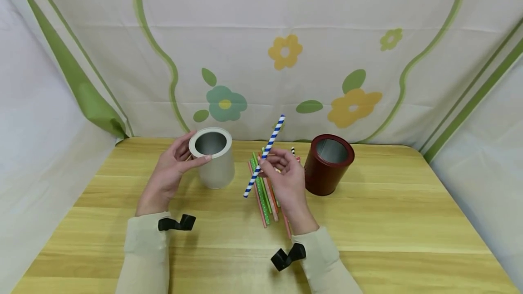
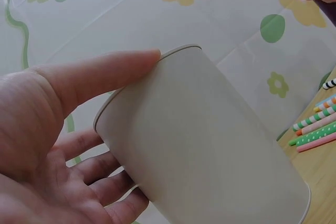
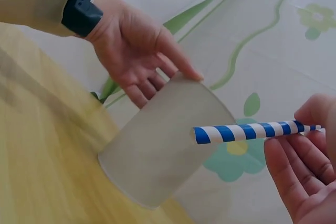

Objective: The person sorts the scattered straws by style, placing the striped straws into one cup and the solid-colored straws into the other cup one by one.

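A blue-and-white striped paper straw [image 1: 276,131] is pinched between the thumb and fingers of my right hand [image 1: 289,184]. It slants in the air above a loose pile of coloured straws [image 1: 261,203]. My left hand [image 1: 169,169] holds a white can [image 1: 218,171] from its left side, with the thumb on the rim and the fingers around the far side. The can appears upright on the table with its mouth uncovered. In the right wrist view the straw [image 3: 241,132] crosses in front of the can [image 3: 157,150]; whether they touch, I cannot tell.
A dark red can [image 1: 323,178], its top uncovered, stands on the wooden table [image 1: 388,221] just right of the right hand. Behind the table's far edge hangs a flower-patterned curtain [image 1: 253,58]. Part of the straw pile is hidden by the right hand.
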Demonstrator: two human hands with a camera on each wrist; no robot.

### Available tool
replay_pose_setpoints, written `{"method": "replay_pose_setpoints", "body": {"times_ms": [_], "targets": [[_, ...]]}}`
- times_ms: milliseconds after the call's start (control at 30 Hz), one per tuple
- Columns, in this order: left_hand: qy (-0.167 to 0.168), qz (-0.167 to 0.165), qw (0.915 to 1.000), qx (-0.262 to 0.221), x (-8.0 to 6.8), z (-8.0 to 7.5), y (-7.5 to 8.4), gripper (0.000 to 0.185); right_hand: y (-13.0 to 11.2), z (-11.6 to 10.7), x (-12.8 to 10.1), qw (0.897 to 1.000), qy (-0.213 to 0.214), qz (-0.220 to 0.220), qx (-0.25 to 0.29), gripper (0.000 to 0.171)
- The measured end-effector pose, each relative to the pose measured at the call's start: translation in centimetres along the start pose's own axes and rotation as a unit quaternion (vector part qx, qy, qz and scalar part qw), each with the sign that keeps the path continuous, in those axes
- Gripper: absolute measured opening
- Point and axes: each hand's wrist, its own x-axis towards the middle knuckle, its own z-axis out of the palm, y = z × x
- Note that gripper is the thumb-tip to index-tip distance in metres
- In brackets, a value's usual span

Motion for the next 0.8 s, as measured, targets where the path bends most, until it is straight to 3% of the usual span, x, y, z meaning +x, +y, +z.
{"method": "replay_pose_setpoints", "body": {"times_ms": [400,633,800], "targets": [[-0.004,0.005,1.0000,0.007,0.3,0.0,-0.1,0.090,-5.0,3.5,3.0,0.995,-0.003,-0.095,-0.007,0.026],[0.001,0.012,0.9990,0.042,0.4,0.2,-0.4,0.091,-4.6,5.9,3.5,0.993,0.016,-0.112,-0.041,0.023],[0.008,0.027,0.9991,0.033,0.4,0.4,-0.4,0.091,-3.9,6.8,3.6,0.992,0.019,-0.105,-0.066,0.021]]}}
